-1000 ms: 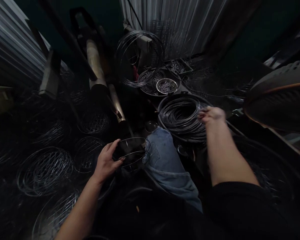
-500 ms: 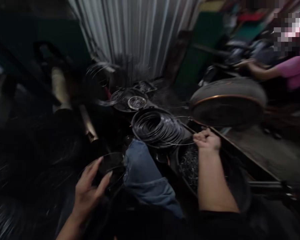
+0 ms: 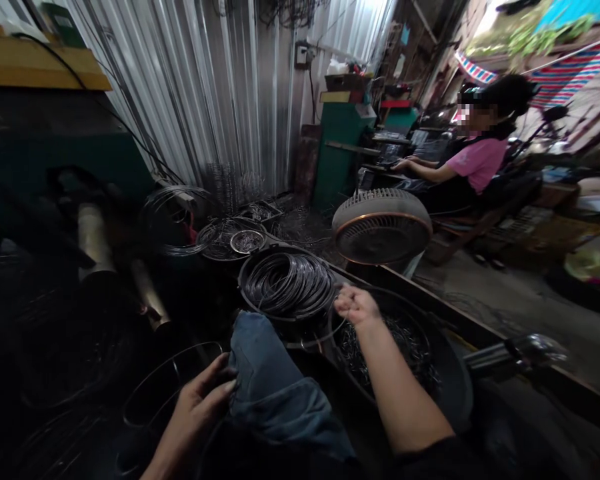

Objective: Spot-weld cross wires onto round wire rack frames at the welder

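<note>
In the head view my right hand [image 3: 356, 305] is closed in a fist on a thin wire ring [image 3: 341, 327], at the edge of a dark basin [image 3: 457, 393] of small metal pieces. Just left of that fist, many wire rings [image 3: 290, 283] lie overlapping in a round black tub [image 3: 243, 293]. My left hand [image 3: 205, 393] is beside my knee in blue jeans, thumb and fingers apart, and nothing shows between them. A larger wire loop [image 3: 130, 387] arcs through the dark area next to its fingertips; whether they touch is unclear.
A round fan [image 3: 383, 227] stands beyond the tubs. Metal cylinders [image 3: 95, 240] of a machine jut out at left. More wire coils [image 3: 173, 220] and a small dish [image 3: 247, 241] sit by the corrugated wall [image 3: 230, 100]. A person in pink [image 3: 473, 163] sits at far right.
The view has swung up and to the right. My right fist has come back from the tub with the wire ring, and my left hand's thumb and fingers have drawn closer together.
</note>
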`<state>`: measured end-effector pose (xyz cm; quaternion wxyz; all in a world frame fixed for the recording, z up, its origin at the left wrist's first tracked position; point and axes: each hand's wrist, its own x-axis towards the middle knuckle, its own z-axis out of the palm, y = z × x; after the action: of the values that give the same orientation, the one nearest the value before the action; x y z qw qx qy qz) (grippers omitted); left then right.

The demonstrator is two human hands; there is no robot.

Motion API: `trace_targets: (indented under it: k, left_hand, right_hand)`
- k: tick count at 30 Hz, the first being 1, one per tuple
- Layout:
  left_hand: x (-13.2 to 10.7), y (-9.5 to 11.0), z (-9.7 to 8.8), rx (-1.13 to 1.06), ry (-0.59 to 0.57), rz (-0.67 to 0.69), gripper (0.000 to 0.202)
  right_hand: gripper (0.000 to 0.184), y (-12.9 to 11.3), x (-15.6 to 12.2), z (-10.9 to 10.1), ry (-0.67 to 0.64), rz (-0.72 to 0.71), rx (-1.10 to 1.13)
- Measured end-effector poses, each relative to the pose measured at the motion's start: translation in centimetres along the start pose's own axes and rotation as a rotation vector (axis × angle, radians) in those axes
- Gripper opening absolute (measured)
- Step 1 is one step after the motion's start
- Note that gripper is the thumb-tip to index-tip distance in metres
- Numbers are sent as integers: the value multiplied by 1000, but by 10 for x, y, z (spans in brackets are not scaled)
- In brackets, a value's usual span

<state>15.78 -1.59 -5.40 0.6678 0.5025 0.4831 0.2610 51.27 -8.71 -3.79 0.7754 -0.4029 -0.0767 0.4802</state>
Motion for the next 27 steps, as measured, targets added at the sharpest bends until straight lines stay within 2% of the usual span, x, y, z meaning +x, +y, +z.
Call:
trace_targets:
  k: [3,5,6,9,11,13,15,17,19,21,24,25,27]
  left_hand:
    - [4,-9,23,-221,-23,-175,79]
    - [4,-13,32,-226,-10,-204,83]
    - [3,-15,34,-193,3,-172,85]
    - [1,-19,29,-70,76,39,88]
    - [0,-23,24,-59,116,116,89]
    - [0,-25,23,-126,120,70,88]
    - [-3,-23,27,-224,83,-44,83]
    - [-8,-16,32,-318,31,-131,74]
    - [-16,-2,33,-406,6,-135,66]
    - [-25,17,25,-488,44,-77,55]
    - [-39,42,2,-575,223,-3,31]
    - [-43,46,-6,-555,282,36,27]
    - [-53,49,-23,-406,376,157,33]
  right_hand:
    - [21,45,-24,11,-95,223,-2]
    - [17,63,-37,15,-144,295,14]
    - [16,65,-41,15,-159,302,31]
    - [14,47,-49,11,-179,224,122]
    - [15,26,-53,10,-187,133,180]
    - [17,10,-59,14,-197,60,205]
    - [19,3,-67,22,-218,24,211]
    - [20,7,-74,32,-258,24,211]
    - [19,20,-78,41,-306,54,207]
    - [16,39,-79,48,-333,85,198]
    - [8,75,-78,55,-323,87,171]
    - [8,88,-77,56,-307,74,160]
    - [14,111,-74,60,-273,59,115]
